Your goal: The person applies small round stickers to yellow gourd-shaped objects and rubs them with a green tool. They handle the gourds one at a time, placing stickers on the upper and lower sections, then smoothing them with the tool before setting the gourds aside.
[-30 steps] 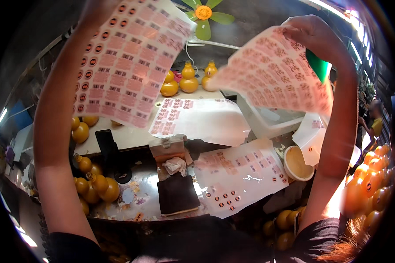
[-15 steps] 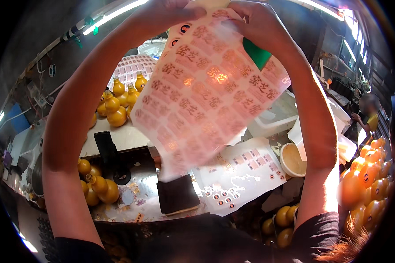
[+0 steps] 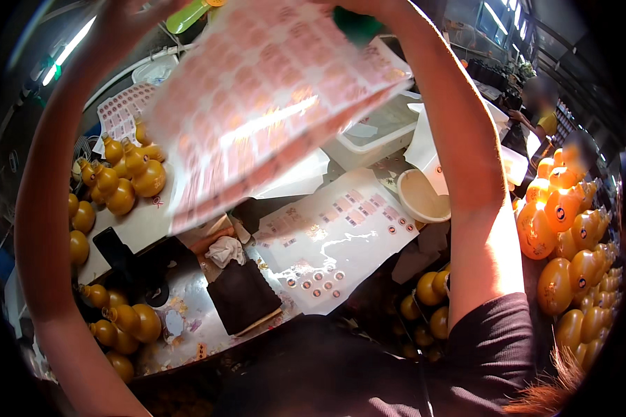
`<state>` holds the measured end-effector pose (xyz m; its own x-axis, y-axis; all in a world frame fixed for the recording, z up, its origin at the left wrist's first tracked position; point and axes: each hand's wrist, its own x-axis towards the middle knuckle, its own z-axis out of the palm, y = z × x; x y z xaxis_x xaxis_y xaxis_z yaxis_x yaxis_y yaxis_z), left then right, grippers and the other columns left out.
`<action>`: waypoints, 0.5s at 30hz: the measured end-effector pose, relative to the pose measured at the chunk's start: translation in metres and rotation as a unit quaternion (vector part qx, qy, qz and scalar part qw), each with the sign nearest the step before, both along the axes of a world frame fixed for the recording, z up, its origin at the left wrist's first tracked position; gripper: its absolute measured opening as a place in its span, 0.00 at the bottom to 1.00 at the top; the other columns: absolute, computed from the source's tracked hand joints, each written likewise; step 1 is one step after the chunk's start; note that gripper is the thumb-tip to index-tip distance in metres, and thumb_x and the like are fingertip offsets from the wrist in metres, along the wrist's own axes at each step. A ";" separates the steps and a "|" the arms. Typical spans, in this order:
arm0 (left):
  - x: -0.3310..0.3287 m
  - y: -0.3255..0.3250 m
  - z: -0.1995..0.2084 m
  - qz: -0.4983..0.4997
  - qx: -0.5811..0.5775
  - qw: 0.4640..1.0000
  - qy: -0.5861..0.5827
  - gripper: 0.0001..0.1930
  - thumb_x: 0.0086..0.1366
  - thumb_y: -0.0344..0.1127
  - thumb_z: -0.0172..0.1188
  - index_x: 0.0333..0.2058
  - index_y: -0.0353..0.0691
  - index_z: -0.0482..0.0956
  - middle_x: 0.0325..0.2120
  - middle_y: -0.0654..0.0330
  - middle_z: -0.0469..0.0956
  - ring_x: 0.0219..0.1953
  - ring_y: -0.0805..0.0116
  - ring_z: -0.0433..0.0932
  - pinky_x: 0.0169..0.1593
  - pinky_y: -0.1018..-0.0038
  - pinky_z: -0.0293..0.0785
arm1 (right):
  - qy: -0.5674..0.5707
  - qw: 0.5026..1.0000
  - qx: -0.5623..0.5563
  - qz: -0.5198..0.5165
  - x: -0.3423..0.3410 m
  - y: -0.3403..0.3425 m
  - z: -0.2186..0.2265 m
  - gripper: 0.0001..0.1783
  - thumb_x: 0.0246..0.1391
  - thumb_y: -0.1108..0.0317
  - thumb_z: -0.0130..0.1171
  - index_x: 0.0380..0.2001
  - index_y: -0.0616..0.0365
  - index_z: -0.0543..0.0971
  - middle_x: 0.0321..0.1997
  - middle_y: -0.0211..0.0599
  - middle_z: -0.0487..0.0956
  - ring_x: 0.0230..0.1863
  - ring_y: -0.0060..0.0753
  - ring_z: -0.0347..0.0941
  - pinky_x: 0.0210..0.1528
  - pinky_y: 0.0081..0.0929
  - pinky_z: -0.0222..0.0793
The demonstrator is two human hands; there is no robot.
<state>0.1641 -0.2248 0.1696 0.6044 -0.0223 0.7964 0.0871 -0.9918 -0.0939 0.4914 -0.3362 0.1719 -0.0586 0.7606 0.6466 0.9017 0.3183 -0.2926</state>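
Both my arms are raised, holding a large glossy sheet of small red round stickers (image 3: 271, 97) close in front of the camera, tilted and catching light. My left hand (image 3: 135, 12) grips its upper left part at the top edge of the picture. My right hand (image 3: 372, 7) grips the upper right corner, mostly cut off by the frame. Below on the bench lies a partly used sticker sheet (image 3: 334, 243) with a few red stickers left on it. Beside that sheet sits a dark flat pad (image 3: 243, 295), and a crumpled white rag (image 3: 224, 250) lies just behind the pad.
Yellow gourd-shaped bottles (image 3: 122, 177) cluster at the left, and orange ones (image 3: 570, 229) fill the right. A white bowl (image 3: 421, 198) and a white tray (image 3: 382, 128) stand behind the bench sheet. Another sticker sheet (image 3: 122, 111) lies far left. A person (image 3: 539, 115) works at the far right.
One second ago each hand held a separate sheet apart. They came together, and the sheet is now lifted higher and tilted, covering more of the upper view.
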 end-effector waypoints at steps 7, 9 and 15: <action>-0.066 0.009 -0.061 0.112 -0.073 0.991 0.017 0.25 0.64 0.48 0.56 0.58 0.49 0.67 0.54 0.54 0.72 0.55 0.60 0.72 0.56 0.60 0.70 | -0.119 0.954 0.040 -0.272 0.103 0.004 -0.012 0.09 0.40 0.61 0.63 0.24 0.53 0.84 0.22 0.42 0.80 0.26 0.36 0.79 0.33 0.32 0.73; -0.086 -0.016 -0.083 0.215 -0.095 0.971 0.045 0.32 0.62 0.56 0.55 0.62 0.51 0.63 0.57 0.53 0.68 0.59 0.58 0.69 0.58 0.58 0.68 | -0.142 0.945 0.043 -0.292 0.115 0.004 -0.017 0.09 0.40 0.61 0.61 0.25 0.50 0.84 0.24 0.43 0.80 0.29 0.39 0.80 0.36 0.33 0.74; -0.141 -0.056 -0.150 0.284 -0.216 0.931 0.069 0.36 0.61 0.57 0.56 0.63 0.45 0.62 0.55 0.53 0.70 0.56 0.62 0.71 0.53 0.67 0.70 | -0.170 0.940 -0.061 -0.290 0.189 0.041 -0.049 0.10 0.40 0.60 0.63 0.27 0.51 0.84 0.25 0.43 0.81 0.29 0.39 0.79 0.35 0.33 0.73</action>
<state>0.0229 -0.2808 0.0200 0.5183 0.6375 0.5701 0.6268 -0.7367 0.2539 0.6804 -0.2955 0.1230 0.2011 0.7957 0.5713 0.9613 -0.2725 0.0412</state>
